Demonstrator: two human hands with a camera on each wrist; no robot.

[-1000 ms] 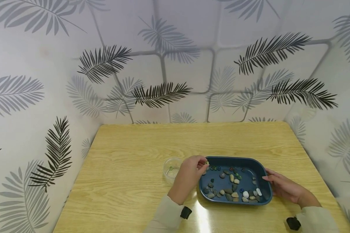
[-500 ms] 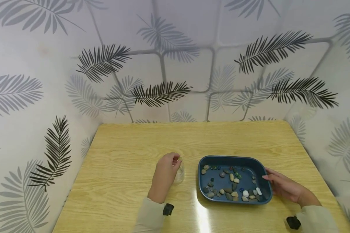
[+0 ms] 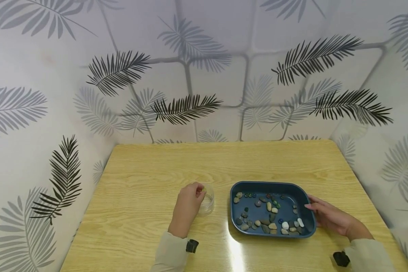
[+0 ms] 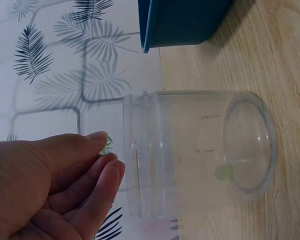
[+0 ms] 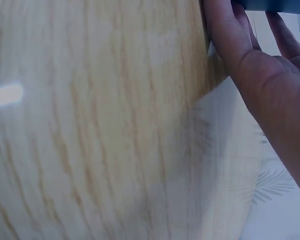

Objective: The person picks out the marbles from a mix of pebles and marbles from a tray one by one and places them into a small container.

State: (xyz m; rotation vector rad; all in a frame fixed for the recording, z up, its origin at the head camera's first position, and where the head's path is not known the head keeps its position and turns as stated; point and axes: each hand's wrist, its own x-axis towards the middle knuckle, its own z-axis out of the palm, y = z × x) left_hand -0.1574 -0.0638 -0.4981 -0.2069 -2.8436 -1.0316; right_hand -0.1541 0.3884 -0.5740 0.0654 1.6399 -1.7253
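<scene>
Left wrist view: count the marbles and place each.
2: one marble pinched by the left hand near the mouth of the jar; another marble inside it, by its base. The hand may hide more.

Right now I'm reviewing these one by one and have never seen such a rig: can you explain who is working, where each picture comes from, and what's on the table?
There is no machine, just two bare hands, the left hand and the right hand. The wide picture comes from a head-worn camera looking forward and down; the two close ones come from cameras worn on each wrist.

On the wood-grain table stand a clear jar and a dark blue tray holding pebbles and small green marbles.

The left hand pinches a greenish glass marble above the jar's mouth; a green ball lies inside. The right hand grips the tray's side.
</scene>
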